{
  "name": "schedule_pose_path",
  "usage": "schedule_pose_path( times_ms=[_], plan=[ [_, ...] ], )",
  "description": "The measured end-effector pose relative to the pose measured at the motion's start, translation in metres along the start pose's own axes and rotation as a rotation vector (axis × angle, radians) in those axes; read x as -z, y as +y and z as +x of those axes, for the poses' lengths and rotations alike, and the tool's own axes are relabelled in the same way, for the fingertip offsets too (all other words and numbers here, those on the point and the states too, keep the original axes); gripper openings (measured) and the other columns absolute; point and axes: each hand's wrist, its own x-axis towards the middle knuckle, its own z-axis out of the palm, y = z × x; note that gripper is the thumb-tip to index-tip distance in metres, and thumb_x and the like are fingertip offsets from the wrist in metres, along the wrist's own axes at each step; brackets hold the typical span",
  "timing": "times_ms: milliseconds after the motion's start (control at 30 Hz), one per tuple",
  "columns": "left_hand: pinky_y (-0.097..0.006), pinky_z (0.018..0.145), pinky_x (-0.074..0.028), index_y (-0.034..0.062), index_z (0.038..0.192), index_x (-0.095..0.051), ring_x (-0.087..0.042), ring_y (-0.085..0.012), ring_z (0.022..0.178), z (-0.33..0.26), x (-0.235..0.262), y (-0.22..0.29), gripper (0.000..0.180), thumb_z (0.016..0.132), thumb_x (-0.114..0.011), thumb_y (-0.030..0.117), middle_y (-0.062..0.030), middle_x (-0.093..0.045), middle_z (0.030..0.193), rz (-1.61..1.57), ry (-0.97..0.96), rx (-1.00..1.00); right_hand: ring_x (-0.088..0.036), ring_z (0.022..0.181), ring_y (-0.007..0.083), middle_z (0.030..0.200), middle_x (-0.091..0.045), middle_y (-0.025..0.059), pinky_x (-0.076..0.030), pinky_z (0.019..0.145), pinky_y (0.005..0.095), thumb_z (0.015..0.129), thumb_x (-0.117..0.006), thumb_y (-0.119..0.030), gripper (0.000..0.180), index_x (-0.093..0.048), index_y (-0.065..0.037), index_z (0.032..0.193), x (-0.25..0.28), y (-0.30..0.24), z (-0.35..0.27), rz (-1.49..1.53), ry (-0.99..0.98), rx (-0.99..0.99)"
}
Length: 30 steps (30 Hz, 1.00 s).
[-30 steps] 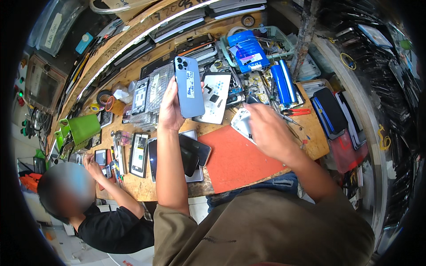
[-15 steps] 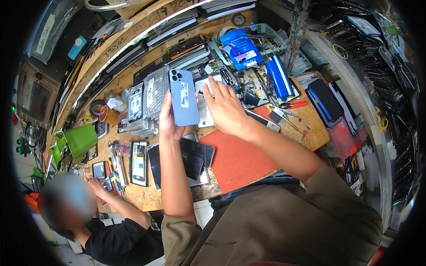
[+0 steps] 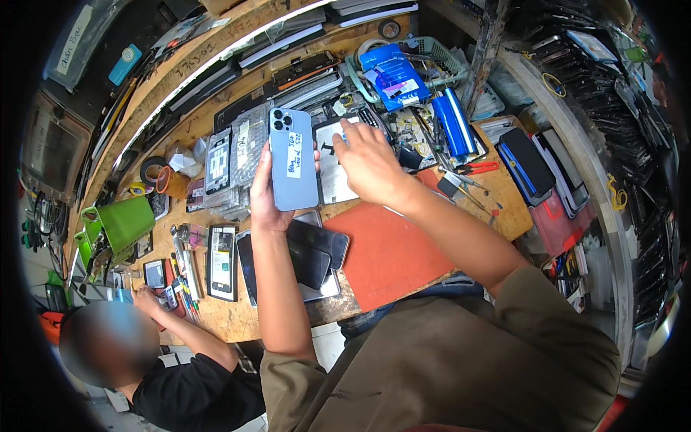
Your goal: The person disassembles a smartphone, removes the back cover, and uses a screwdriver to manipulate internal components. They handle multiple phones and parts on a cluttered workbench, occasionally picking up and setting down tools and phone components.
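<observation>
Your right hand has swung left to the white panel, fingers loosely apart, contact hard to judge, while your left hand keeps fingers clamped around the blue phone.

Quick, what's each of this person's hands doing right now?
Left hand: closed around a blue phone.
Right hand: loosely open over the white panel; palm hidden, so whether it touches anything can't be told.

Green holder: standing at the left of the wooden bench.
Orange mat: flat along the near edge.
Red-handled pliers: lying toward the bench's right end.
Blue packet: lying across a green basket.
Tape roll: behind the packet.
</observation>
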Motion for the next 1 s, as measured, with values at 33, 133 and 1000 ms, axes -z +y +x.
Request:
schedule_pose_path(
  times_ms=[33,133,1000],
  plan=[
    [-0.05,0.105,-0.061,0.0019,0.16,-0.041,-0.071,-0.0407,0.122,-0.001,-0.001,0.002,0.061,0.116,-0.044,0.044,-0.0293,-0.064,0.142,-0.035,-0.004,0.02,-0.054,0.137,0.042,0.151,-0.057,0.0304,-0.041,0.116,0.0528,0.087,-0.065,0.0,0.049,-0.068,0.009,0.135,0.004,0.006,-0.003,0.064,-0.001,-0.006],
    [-0.05,0.104,-0.061,-0.0103,0.154,-0.047,-0.072,-0.0413,0.121,-0.007,-0.011,0.007,0.07,0.116,-0.039,0.048,-0.0324,-0.064,0.142,-0.101,-0.019,0.061,-0.067,0.116,0.0374,0.125,-0.072,0.0196,-0.052,0.1,0.0475,0.093,-0.069,-0.007,0.027,-0.076,0.001,0.118,0.024,0.029,-0.01,0.229,0.093,-0.097],
    [-0.038,0.088,-0.051,0.0012,0.103,-0.072,-0.069,-0.0295,0.095,-0.148,-0.107,-0.099,0.015,0.089,-0.078,-0.002,-0.0116,-0.072,0.097,1.333,-0.005,-0.174,-0.06,0.086,0.0065,0.094,-0.068,0.0014,-0.052,0.076,0.0276,0.107,-0.07,-0.015,0.019,-0.07,0.001,0.117,0.078,0.074,-0.184,0.932,-0.025,-0.775]
  ],
)
